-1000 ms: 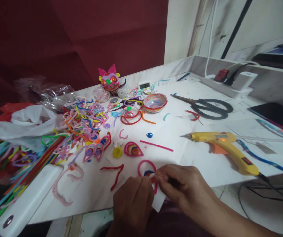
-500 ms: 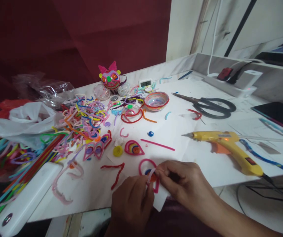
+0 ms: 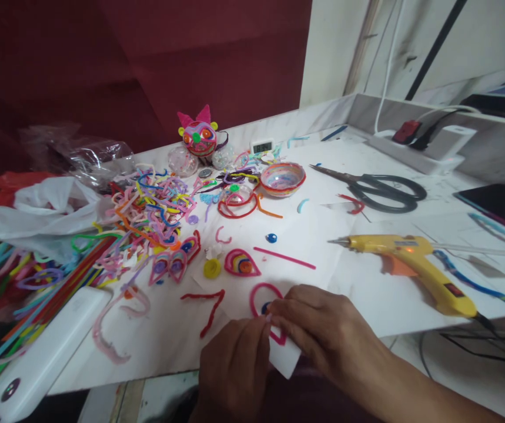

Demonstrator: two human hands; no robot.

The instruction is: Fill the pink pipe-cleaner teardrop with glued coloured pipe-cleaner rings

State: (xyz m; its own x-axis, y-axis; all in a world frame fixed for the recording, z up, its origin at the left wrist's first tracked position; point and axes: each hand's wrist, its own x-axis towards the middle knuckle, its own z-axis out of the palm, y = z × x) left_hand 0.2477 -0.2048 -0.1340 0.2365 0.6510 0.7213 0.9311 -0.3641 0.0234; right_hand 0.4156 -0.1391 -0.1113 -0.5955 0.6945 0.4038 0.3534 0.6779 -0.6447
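Note:
Both hands meet near the front edge of the table. My left hand [image 3: 237, 364] is closed in a pinch. Its fingertips touch those of my right hand [image 3: 329, 329], also pinching. Between them shows the small tip of a pale pink pipe cleaner [image 3: 268, 318]; the rest is covered by fingers. Just beyond lies a magenta pipe-cleaner outline [image 3: 257, 288] with a blue piece [image 3: 266, 307] inside, partly hidden by my right hand. Under the hands a white paper corner [image 3: 286, 359] sticks out. A bent red pipe cleaner [image 3: 210, 305] lies left of them.
A yellow glue gun [image 3: 397, 244] and black-handled scissors [image 3: 393, 191] lie to the right. Farther back are a bowl [image 3: 282, 181] and a decorated cat-like head [image 3: 198, 138]. Pipe-cleaner scraps [image 3: 155, 205] heap at left, behind a white device [image 3: 53, 346]. A finished eye shape [image 3: 242, 263] lies mid-table.
The pale pink pipe cleaner, a visible curve between my hands before, is now mostly covered by fingers. My fingertips have come together. The whole view has shifted slightly.

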